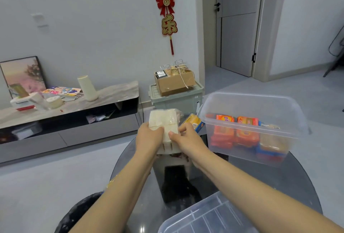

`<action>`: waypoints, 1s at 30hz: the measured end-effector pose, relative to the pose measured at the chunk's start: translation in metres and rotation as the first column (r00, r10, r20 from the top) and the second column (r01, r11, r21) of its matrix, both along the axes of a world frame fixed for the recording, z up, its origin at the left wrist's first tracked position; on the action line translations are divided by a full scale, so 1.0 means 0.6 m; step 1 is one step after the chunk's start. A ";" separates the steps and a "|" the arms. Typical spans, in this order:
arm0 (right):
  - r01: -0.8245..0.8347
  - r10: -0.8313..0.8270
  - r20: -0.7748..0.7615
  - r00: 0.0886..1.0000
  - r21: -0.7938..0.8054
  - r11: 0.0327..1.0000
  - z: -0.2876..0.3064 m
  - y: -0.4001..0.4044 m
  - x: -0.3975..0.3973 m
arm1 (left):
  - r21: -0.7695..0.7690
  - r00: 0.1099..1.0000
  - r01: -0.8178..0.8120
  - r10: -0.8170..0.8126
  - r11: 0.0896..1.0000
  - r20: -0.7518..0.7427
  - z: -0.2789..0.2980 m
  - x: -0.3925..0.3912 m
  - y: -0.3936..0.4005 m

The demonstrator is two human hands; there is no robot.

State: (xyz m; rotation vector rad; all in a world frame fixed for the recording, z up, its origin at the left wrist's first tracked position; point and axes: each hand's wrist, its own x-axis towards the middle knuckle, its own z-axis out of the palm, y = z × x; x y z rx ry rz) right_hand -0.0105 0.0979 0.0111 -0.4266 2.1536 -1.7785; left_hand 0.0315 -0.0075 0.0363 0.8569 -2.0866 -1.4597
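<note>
Nearest, a clear lid [204, 218] is cut off by the bottom edge, lying on the dark glass table [279, 177]. Above the table's far middle, both hands hold a pale wrapped pack [163, 119]. The left hand [149, 137] curls round its left side and the right hand [188, 137] pinches its right edge. No label shows on it. A yellow packet [192, 120] is half hidden behind the right hand. Right, a clear bin [251, 102] holds orange packets [225, 119] with blurred print. The far wall hanging [166, 3] reads 喜乐.
</note>
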 end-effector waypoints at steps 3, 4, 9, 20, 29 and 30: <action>0.060 -0.063 -0.108 0.992 -0.027 0.998 0.057 0.037 0.021 | -0.091 0.996 0.062 -0.067 0.994 -0.053 0.072 0.017 0.039; 0.085 -0.087 -0.140 0.986 -0.024 0.996 0.074 0.050 0.023 | -0.096 0.994 0.090 -0.096 0.991 -0.055 0.089 0.016 0.050; 0.241 -0.227 -0.261 0.938 0.022 0.970 0.139 0.151 0.009 | -0.033 0.974 0.226 -0.226 0.974 -0.011 0.146 -0.019 0.138; 0.533 -0.407 -0.353 0.842 0.435 0.726 0.128 0.348 -0.105 | 0.094 0.865 0.470 -0.479 0.877 0.147 0.103 -0.180 0.327; 0.553 -0.405 -0.378 0.833 0.602 0.575 0.062 0.377 -0.149 | 0.038 0.818 0.539 -0.534 0.841 0.215 0.038 -0.235 0.349; 0.554 -0.411 -0.374 0.832 0.608 0.568 0.057 0.378 -0.150 | -0.001 0.793 0.575 -0.557 0.818 0.245 0.038 -0.233 0.350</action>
